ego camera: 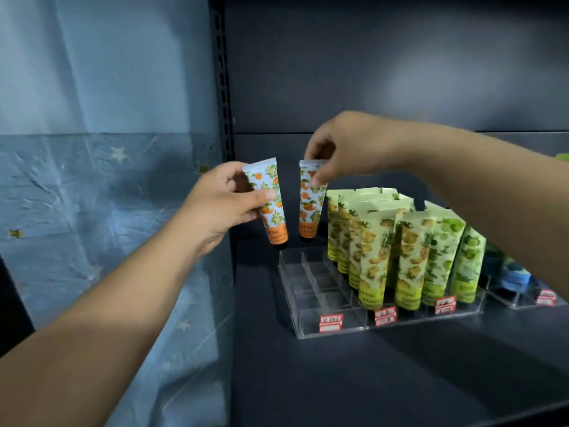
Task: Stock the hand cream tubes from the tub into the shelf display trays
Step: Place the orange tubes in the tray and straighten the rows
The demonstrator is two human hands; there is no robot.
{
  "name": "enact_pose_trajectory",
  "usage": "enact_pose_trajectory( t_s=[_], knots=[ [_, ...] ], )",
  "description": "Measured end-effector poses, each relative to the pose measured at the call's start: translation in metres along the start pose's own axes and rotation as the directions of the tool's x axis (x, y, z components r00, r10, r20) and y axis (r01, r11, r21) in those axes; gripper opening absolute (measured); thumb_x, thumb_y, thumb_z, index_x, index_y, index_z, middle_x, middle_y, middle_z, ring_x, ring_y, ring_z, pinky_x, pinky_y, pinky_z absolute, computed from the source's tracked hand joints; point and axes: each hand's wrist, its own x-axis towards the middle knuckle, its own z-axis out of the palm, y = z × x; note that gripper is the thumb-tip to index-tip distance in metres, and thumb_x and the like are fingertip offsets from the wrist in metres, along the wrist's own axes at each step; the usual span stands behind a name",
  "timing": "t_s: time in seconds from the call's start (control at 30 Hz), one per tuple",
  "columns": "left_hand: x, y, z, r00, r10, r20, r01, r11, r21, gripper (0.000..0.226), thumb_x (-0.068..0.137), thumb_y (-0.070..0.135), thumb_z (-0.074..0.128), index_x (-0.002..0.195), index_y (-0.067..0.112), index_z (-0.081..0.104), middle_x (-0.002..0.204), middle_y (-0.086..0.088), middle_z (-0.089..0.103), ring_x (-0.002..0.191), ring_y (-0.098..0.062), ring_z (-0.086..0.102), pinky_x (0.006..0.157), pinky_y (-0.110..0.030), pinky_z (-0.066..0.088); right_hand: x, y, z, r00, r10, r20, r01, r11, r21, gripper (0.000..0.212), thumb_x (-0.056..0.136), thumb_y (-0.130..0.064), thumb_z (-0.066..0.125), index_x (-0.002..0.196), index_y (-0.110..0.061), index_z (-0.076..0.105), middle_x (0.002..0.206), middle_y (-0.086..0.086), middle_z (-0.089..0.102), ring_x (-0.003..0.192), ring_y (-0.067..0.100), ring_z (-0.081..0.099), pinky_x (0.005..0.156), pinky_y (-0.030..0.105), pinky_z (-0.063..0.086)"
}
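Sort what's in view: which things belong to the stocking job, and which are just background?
Job:
left hand, orange-print tube
right hand, second orange-print tube
clear acrylic tray
pineapple-print tubes
lime-print tubes

Background:
blue star-print sheet
price labels
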Motion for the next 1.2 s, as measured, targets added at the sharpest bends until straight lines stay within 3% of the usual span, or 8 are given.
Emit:
enact_pose_trajectory(
  t_s=[0.1, 0.33, 0.47, 0.63, 0.83, 0.97, 1.2],
  knots=[
    [0.008, -0.009, 0.004, 0.999, -0.009, 0.051, 0.009, 1.0, -0.011, 0.025, 0.078, -0.007, 0.062, 0.083, 0.017, 0.055, 0.084, -0.001, 0.064, 0.077, -0.012, 0.064, 0.069, -0.027, 0.057, 0.005, 0.001, 0.004, 0.999, 0.025, 0.036, -0.023, 0.997, -0.079, 0.017, 0.075, -0.028, 0.074, 0.089, -0.025, 0.066, 0.078, -0.018, 0.06, 0.073, 0.005, 0.055, 0.071, 0.025, 0.046],
    [0.017, -0.028, 0.009, 0.993, -0.03, 0.115, 0.032, 0.999, -0.014, 0.026, 0.078, -0.005, 0.064, 0.083, 0.019, 0.055, 0.085, -0.001, 0.062, 0.078, -0.012, 0.063, 0.065, -0.023, 0.057, 0.01, 0.0, 0.015, 0.993, 0.076, 0.094, -0.06, 0.985, -0.16, 0.028, 0.076, -0.031, 0.072, 0.102, -0.023, 0.066, 0.075, -0.022, 0.053, 0.069, -0.003, 0.049, 0.06, 0.015, 0.04],
    [0.02, -0.037, 0.01, 0.989, -0.037, 0.144, 0.031, 0.999, 0.039, 0.025, 0.075, -0.003, 0.068, 0.081, 0.018, 0.056, 0.086, -0.001, 0.063, 0.081, -0.014, 0.063, 0.075, -0.033, 0.057, 0.015, -0.001, 0.019, 0.992, 0.083, 0.099, -0.064, 0.982, -0.177, 0.028, 0.077, -0.03, 0.071, 0.104, -0.023, 0.065, 0.077, -0.021, 0.053, 0.07, -0.003, 0.049, 0.062, 0.013, 0.038],
    [0.019, -0.046, 0.011, 0.986, -0.045, 0.16, 0.02, 0.988, 0.155, 0.026, 0.073, 0.001, 0.072, 0.079, 0.021, 0.057, 0.094, -0.005, 0.066, 0.096, -0.026, 0.064, 0.087, -0.047, 0.053, 0.02, 0.0, 0.019, 0.988, 0.113, 0.106, -0.091, 0.977, -0.195, 0.029, 0.075, -0.032, 0.073, 0.102, -0.023, 0.065, 0.087, -0.015, 0.058, 0.081, 0.007, 0.055, 0.067, 0.016, 0.042],
    [0.021, -0.049, 0.011, 0.986, -0.037, 0.16, 0.004, 0.979, 0.202, 0.025, 0.074, 0.005, 0.073, 0.08, 0.024, 0.057, 0.095, -0.003, 0.068, 0.096, -0.023, 0.065, 0.089, -0.047, 0.051, 0.022, 0.0, 0.024, 0.975, 0.147, 0.167, -0.103, 0.964, -0.244, 0.029, 0.077, -0.031, 0.072, 0.104, -0.021, 0.064, 0.095, -0.009, 0.062, 0.089, 0.012, 0.058, 0.074, 0.028, 0.047],
    [0.022, -0.05, 0.013, 0.981, -0.049, 0.19, 0.007, 0.977, 0.215, 0.025, 0.077, 0.004, 0.07, 0.082, 0.024, 0.055, 0.097, -0.004, 0.068, 0.095, -0.021, 0.065, 0.09, -0.045, 0.051, 0.025, -0.002, 0.03, 0.969, 0.15, 0.198, -0.085, 0.949, -0.304, 0.031, 0.078, -0.031, 0.07, 0.106, -0.018, 0.064, 0.103, -0.005, 0.064, 0.094, 0.015, 0.058, 0.076, 0.026, 0.046],
    [0.023, -0.061, 0.01, 0.978, -0.087, 0.192, 0.053, 0.983, 0.176, 0.03, 0.075, 0.004, 0.072, 0.086, 0.026, 0.056, 0.102, -0.004, 0.066, 0.1, -0.022, 0.063, 0.088, -0.044, 0.052, 0.031, 0.003, 0.029, 0.959, 0.17, 0.226, -0.085, 0.935, -0.343, 0.033, 0.08, -0.031, 0.068, 0.108, -0.013, 0.064, 0.111, 0.001, 0.065, 0.102, 0.022, 0.059, 0.087, 0.035, 0.05]
  ],
)
